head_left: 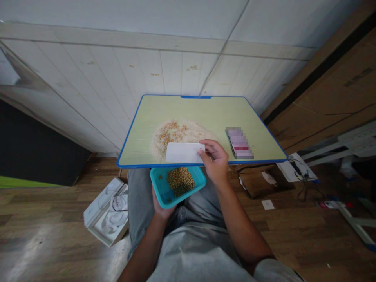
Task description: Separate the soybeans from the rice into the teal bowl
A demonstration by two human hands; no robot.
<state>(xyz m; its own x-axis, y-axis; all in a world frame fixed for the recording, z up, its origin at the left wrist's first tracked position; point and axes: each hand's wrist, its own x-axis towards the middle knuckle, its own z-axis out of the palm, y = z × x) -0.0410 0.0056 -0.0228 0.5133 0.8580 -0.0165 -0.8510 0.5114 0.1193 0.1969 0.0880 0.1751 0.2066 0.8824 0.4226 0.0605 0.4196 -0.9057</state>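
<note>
My left hand point(163, 207) grips a teal plastic tub point(160, 196) from below and its left side, holding it just under the table's front edge. Inside the tub lies a heap of small yellowish beans point(182, 180), with a few strays near its walls. My right hand point(216, 158) pinches the right end of a flat white card point(183, 152) between thumb and fingers. The card is over the front of a spread of white rice grains point(198, 131) on the table. Orange-yellow kernels point(172, 131) are scattered over the rice's left part.
The small table point(211, 111) has a pale green top and blue rim, against a white panelled wall. A phone point(239, 143) lies on its right side. An open white box point(108, 213) sits on the floor at left; a cardboard box point(261, 180) is at right.
</note>
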